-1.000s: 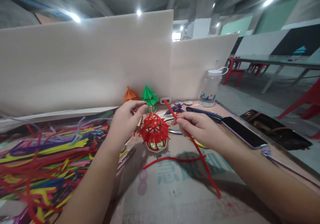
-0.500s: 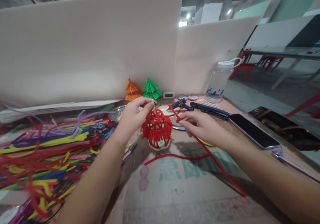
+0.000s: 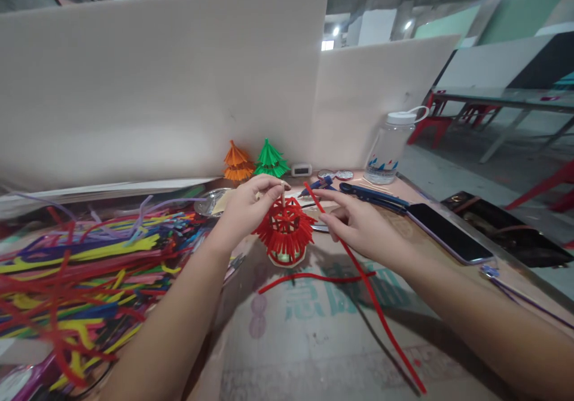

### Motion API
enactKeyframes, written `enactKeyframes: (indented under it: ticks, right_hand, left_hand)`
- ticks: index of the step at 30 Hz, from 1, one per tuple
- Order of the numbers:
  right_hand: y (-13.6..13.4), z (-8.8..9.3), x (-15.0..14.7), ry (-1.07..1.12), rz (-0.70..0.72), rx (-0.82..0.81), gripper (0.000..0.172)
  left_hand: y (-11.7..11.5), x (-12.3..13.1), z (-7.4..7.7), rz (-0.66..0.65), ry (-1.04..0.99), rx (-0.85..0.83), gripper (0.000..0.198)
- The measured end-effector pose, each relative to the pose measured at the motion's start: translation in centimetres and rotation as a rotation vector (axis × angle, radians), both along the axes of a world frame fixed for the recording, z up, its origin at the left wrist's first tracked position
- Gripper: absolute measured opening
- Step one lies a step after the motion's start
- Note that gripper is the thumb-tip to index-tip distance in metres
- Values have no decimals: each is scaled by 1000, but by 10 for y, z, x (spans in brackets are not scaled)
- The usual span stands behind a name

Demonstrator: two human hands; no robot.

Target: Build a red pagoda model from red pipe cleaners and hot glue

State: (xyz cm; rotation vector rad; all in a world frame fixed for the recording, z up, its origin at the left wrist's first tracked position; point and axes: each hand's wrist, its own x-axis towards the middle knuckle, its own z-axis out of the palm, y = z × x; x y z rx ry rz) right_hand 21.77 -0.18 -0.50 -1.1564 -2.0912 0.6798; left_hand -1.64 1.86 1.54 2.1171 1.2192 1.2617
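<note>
Left grip [image 3: 253, 204] update: a second ago it hung open beside the stick [image 3: 283, 196] on the red model [image 3: 286, 233]; now thumb and index pinch its top. The stick was leaning left and now stands closer to upright. Right grip [image 3: 359, 225]: index has straightened out toward the upper end of the red strip [image 3: 381, 311]. Strip's tail swung nearer the counter's [image 3: 323, 335] front edge. Yellow piece under my right grip is now hidden.
</note>
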Motion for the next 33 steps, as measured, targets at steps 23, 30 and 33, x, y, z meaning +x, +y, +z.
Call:
enactKeyframes:
  ticks: [23, 30, 33]
  right_hand:
    - [136, -53, 43, -354, -246, 40, 52]
    - [160, -68, 41, -240, -254, -5, 44]
    - [165, -69, 35, -209, -252, -19, 32]
  left_hand:
    - [-8, -12, 10, 57, 5, 42, 33]
    - [-7, -12, 11, 39, 58, 55, 32]
    - [-7, -9, 10, 26, 39, 65, 29]
